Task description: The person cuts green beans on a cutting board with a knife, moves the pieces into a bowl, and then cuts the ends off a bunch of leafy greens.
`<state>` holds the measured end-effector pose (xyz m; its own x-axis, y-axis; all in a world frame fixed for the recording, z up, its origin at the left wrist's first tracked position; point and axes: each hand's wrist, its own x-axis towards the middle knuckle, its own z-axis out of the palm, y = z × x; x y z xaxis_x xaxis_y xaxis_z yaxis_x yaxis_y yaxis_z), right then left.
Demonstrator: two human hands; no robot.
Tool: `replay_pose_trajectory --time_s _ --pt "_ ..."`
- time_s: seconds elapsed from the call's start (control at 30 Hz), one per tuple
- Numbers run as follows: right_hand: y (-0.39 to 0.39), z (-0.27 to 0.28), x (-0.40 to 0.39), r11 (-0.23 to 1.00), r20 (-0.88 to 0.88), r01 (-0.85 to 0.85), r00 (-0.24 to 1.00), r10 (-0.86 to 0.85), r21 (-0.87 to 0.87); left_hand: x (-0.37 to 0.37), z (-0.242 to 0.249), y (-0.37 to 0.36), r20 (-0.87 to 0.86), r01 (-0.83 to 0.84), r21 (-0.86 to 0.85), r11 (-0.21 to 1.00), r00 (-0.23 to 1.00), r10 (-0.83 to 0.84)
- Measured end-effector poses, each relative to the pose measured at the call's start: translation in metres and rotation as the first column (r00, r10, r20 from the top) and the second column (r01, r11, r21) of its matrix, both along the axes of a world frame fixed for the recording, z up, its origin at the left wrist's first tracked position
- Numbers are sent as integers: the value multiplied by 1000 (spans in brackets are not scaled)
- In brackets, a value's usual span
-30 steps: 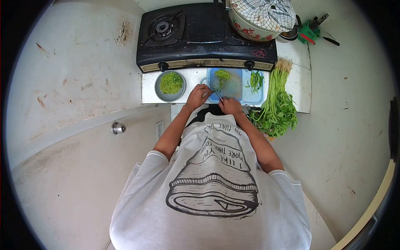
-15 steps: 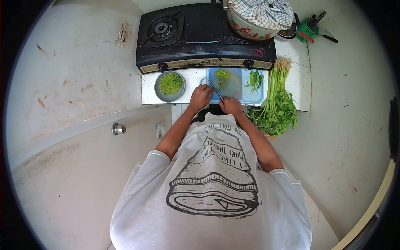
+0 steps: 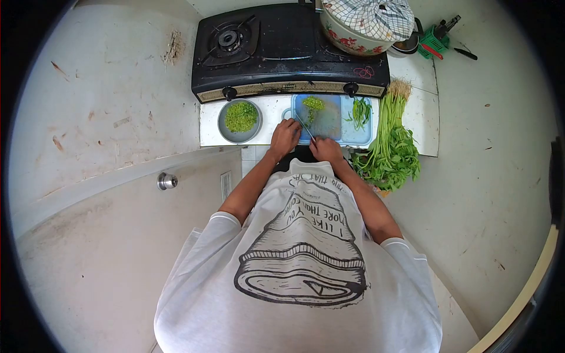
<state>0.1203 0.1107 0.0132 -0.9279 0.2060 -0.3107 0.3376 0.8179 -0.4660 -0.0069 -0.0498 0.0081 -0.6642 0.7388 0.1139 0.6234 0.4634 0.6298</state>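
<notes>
My right hand (image 3: 326, 149) is wrapped round the handle of a knife (image 3: 305, 126), whose blade slants up and left over the blue cutting board (image 3: 327, 125). At the board's left edge, my left hand (image 3: 286, 135) has its fingers curled near the blade tip; what they hold is too small to make out. A small pile of chopped greens (image 3: 313, 104) lies at the top of the board. On the tray's right part rest some loose green leaves (image 3: 359, 113). Left of my hands stands a grey bowl (image 3: 220, 125) holding more chopped greens (image 3: 241, 116).
Behind the board is a black gas stove (image 3: 285, 56) with a covered floral pot (image 3: 353, 42) at its right. A bundle of leafy stems (image 3: 393, 132) hangs over the counter edge at right. A green basket (image 3: 432, 44) with utensils sits at the back right.
The knife blade has shifted slightly near my left hand. Both hands stay in nearly the same place.
</notes>
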Motion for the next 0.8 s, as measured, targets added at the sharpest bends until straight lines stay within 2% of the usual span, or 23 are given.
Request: replay_pose_trajectory --time_s 0.33,0.7,0.8 --pt "0 -3 -6 998 52 -44 998 42 37 1 -2 -1 28 -35 47 998 999 34" --pt "3 -1 -5 999 32 -35 999 35 17 0 -4 3 164 -136 43 990 978 128" --pt "1 9 -5 999 100 -38 994 36 19 0 0 3 153 -141 64 988 980 130"
